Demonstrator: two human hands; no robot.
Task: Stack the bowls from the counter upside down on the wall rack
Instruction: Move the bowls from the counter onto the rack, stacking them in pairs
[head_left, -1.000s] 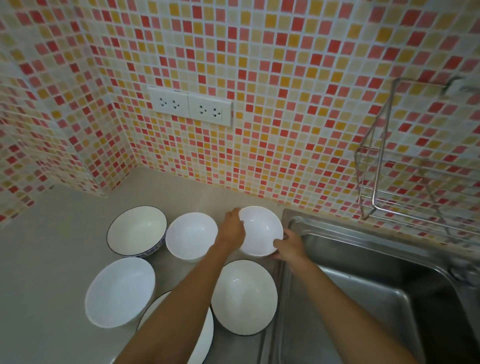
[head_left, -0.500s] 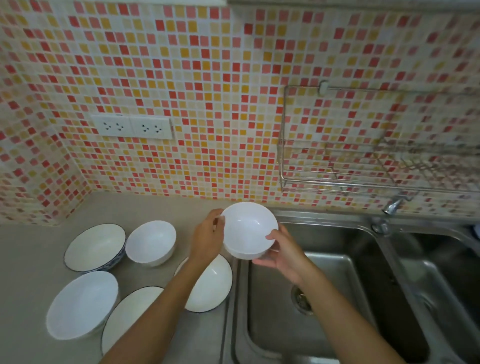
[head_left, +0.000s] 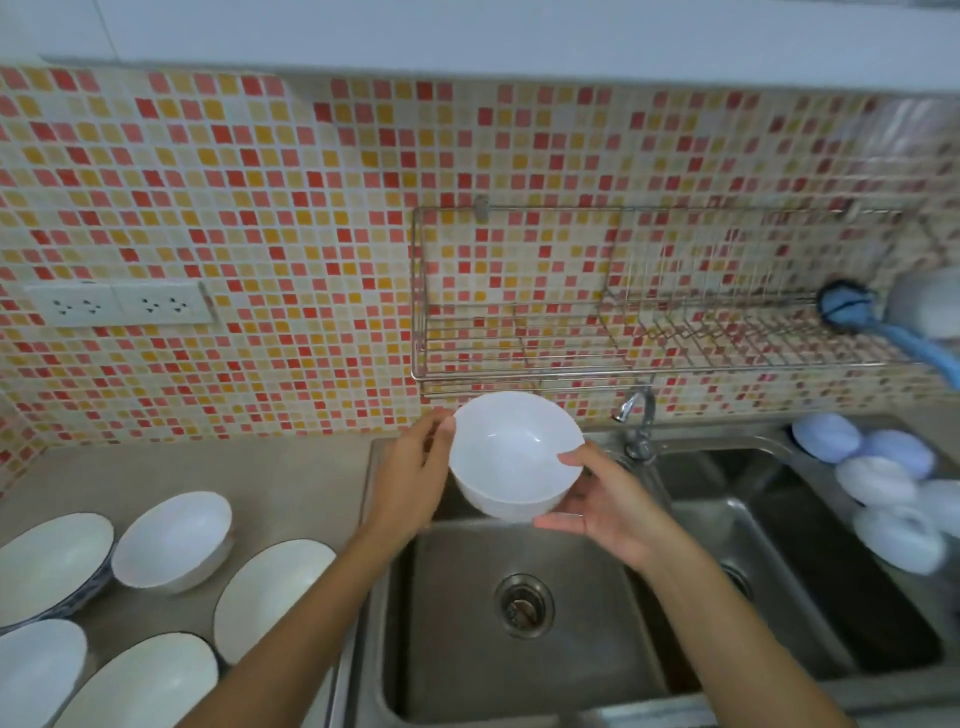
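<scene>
Both hands hold one small white bowl, open side up, in the air over the left sink basin. My left hand grips its left rim and my right hand cups its right side and underside. The wire wall rack hangs on the tiled wall just above and behind the bowl, with nothing on its left shelf. Several more white bowls stay upright on the counter at the lower left, among them a small one and a dark-rimmed one.
A double steel sink lies below my hands, its tap just right of the bowl. A blue brush hangs at the rack's right end. Pale blue and white round things sit on the sink's right rim. Wall sockets are at left.
Both hands lifted the small white bowl off the counter and carried it right and up, over the sink and close under the rack. The view swung right with it.
</scene>
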